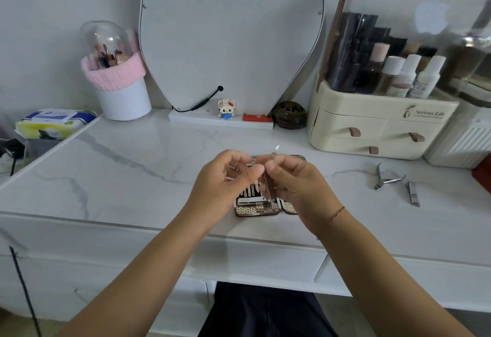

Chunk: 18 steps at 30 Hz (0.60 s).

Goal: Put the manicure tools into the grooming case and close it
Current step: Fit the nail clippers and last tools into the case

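Left hand [225,177], right hand [289,180] pinch thin tool [268,185] above open grooming case [257,208].

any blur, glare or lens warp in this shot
Head view: the thin tool pinched between the left hand and right hand is motion-blurred; bright glare on the clear organizer lid; wide-angle warp bends the table edge; lighting soft, shadows faint.

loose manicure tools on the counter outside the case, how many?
2: cuticle nippers right of the case, nail clipper just right of them. A third thin tool is in the hands. Hands may hide more.
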Motion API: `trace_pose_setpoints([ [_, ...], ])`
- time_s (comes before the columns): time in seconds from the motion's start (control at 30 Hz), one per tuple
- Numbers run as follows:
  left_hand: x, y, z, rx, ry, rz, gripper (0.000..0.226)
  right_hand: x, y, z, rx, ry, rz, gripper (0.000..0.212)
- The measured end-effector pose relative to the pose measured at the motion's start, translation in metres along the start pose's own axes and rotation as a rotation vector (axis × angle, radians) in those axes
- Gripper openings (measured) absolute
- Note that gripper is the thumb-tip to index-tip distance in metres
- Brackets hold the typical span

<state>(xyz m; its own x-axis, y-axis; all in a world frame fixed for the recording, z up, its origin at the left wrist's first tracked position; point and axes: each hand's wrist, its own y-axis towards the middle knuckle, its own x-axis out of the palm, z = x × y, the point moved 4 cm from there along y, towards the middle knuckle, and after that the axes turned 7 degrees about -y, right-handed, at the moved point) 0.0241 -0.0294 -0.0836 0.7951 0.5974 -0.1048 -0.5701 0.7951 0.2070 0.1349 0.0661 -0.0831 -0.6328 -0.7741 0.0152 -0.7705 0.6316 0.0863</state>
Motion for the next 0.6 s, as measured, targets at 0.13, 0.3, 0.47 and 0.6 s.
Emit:
trace_pose_setpoints([
  [0.13,-0.001,0.005,0.006,-0.058,-0.131,-0.192,0.027,0.008,-0.003,0.0,0.103,0.0,-0.147,0.028],
  [0.3,-0.002,0.003,0.004,-0.098,-0.27,-0.21,0.015,0.009,-0.004,0.006,0.186,0.053,-0.199,0.02],
  [0.47,-0.009,0.003,-0.002,-0.068,-0.264,-0.064,0.018,0.002,-0.01,0.01,0.203,-0.068,-0.198,0.01],
  [0.6,-0.009,0.0,-0.006,-0.066,-0.275,-0.104,0.015,0.0,-0.009,0.01,0.197,-0.063,-0.123,0.006],
])
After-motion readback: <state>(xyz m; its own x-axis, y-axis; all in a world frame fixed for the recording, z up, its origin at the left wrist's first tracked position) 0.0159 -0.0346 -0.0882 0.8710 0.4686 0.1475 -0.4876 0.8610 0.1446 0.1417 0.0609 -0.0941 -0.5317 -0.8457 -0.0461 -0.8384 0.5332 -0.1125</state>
